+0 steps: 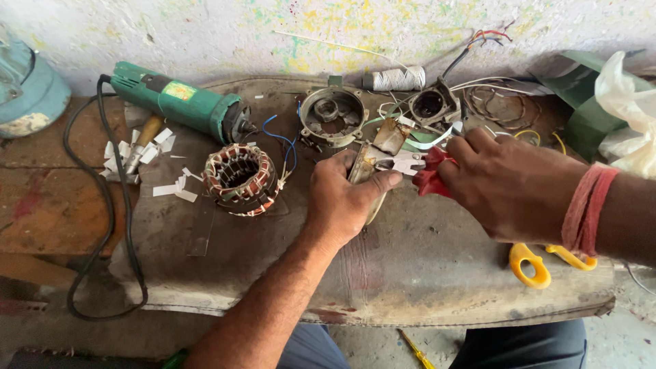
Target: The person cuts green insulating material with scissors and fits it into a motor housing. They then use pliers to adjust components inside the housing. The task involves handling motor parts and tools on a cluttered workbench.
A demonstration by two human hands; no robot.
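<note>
So the left hand sits about mid-frame, fingers curled tight around a flat, worn metal piece, holding it tilted up on edge over the tabletop. The right hand comes in from the right side of the frame, closed around the red-handled pliers, and the pliers' tip sits right at the top of that metal piece, just past the left thumb, so the two hands are nearly touching. There's a red thread band around the right wrist. To the left of the left hand, a wound motor stator with copper coils rests on the tabletop, with white paper scraps scattered further left. A green angle grinder lies across the upper left, its black cord looping down the left side. Above the hands, a round metal housing and a second smaller housing sit near a spool of white thread. Yellow-handled scissors peek out under the right forearm, lower right.
</note>
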